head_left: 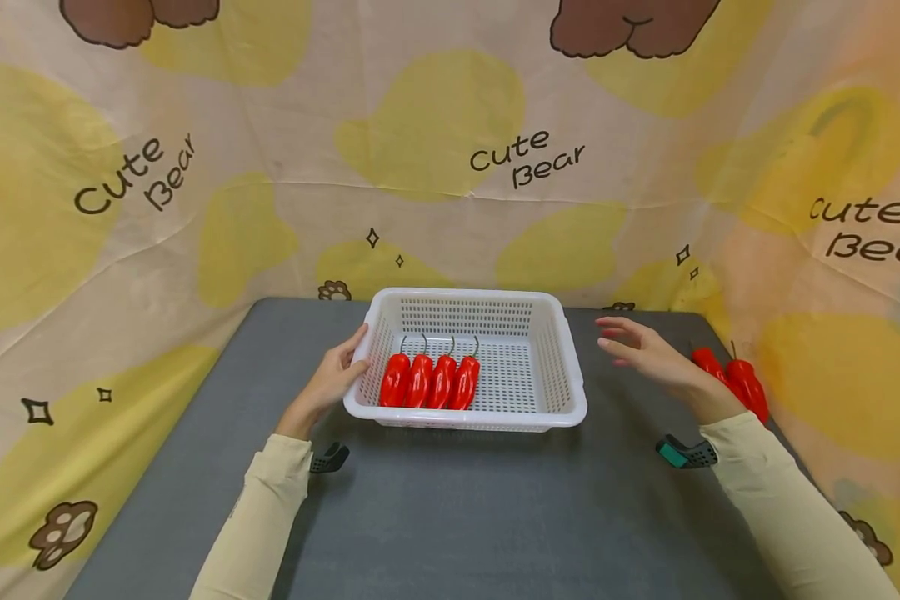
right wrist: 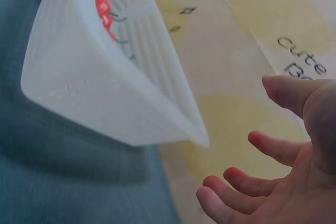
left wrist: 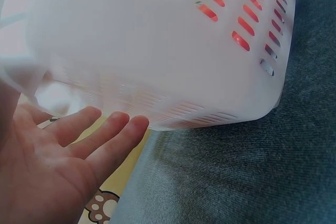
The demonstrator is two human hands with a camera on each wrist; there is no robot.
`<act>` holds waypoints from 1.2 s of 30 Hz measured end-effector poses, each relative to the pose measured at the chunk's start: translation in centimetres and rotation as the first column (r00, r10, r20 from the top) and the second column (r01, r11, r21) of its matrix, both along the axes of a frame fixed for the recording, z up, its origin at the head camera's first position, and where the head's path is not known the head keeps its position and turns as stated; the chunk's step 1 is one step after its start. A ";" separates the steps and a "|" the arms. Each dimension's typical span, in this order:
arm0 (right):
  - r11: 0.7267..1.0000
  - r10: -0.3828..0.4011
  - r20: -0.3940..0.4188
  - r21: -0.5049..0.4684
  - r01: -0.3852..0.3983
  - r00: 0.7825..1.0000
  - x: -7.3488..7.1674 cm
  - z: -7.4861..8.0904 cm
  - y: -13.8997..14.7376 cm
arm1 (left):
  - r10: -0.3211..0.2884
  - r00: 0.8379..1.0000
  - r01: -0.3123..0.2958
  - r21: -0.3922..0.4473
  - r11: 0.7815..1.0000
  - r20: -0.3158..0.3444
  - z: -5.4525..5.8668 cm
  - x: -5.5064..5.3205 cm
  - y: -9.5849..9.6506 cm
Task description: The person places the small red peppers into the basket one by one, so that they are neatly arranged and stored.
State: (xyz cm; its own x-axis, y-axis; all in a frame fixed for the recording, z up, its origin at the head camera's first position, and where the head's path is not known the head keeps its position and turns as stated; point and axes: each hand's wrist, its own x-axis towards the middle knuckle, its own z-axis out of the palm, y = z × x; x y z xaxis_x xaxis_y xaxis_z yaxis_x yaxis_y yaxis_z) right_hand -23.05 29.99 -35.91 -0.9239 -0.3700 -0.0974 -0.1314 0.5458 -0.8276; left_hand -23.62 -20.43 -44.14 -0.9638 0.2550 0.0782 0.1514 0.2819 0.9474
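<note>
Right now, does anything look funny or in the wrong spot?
Maybe the loose red peppers by the right edge of the table: they lie outside the white basket, while four others sit inside in a neat row. Nothing I can see looks spilled or broken.

The printed cloth backdrop (head_left: pixel 435 225) carries the words "Cute Bear" in black handwritten-style letters, three times in the head view: a left-hand inscription (head_left: pixel 126 177) slanting steeply upward, a middle inscription (head_left: pixel 505 152) slanting gently, and a right-hand inscription (head_left: pixel 862 212) that the picture's edge cuts after "Bea". In the right wrist view, backdrop lettering (right wrist: pixel 302 56) reads "Cute" above a second word starting with "B", partly hidden behind the right hand (right wrist: pixel 294 187).
</note>
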 end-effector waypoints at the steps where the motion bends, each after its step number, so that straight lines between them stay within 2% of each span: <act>1: 1.000 -0.007 0.002 0.003 0.007 1.000 0.0 -0.1 0.3 | -0.004 1.000 0.004 0.001 1.000 -0.002 0.0 0.0 0.0; 20: 0.997 -0.073 0.023 0.036 0.072 0.997 0.5 -2.2 6.3 | -0.006 1.000 0.005 0.030 1.000 0.026 -0.1 0.0 -0.1; 27: 0.996 -0.088 0.024 0.031 0.087 0.996 0.7 -2.6 8.3 | 0.001 1.000 -0.002 0.030 1.000 0.023 -0.1 -0.1 -0.1; 36: 0.986 -0.138 0.040 0.096 0.134 0.990 0.9 -2.7 10.6 | -0.009 1.000 0.008 0.047 0.999 0.019 -0.1 -0.1 -0.1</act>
State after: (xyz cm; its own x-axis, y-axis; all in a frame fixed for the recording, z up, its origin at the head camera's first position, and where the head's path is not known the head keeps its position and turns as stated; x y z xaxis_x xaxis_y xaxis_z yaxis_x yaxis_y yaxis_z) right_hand -22.15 40.57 -38.57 -0.9587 -0.2287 -0.1692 -0.0136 0.6310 -0.7757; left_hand -23.71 -20.52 -44.26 -0.9631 0.2594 0.0717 0.1352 0.2359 0.9623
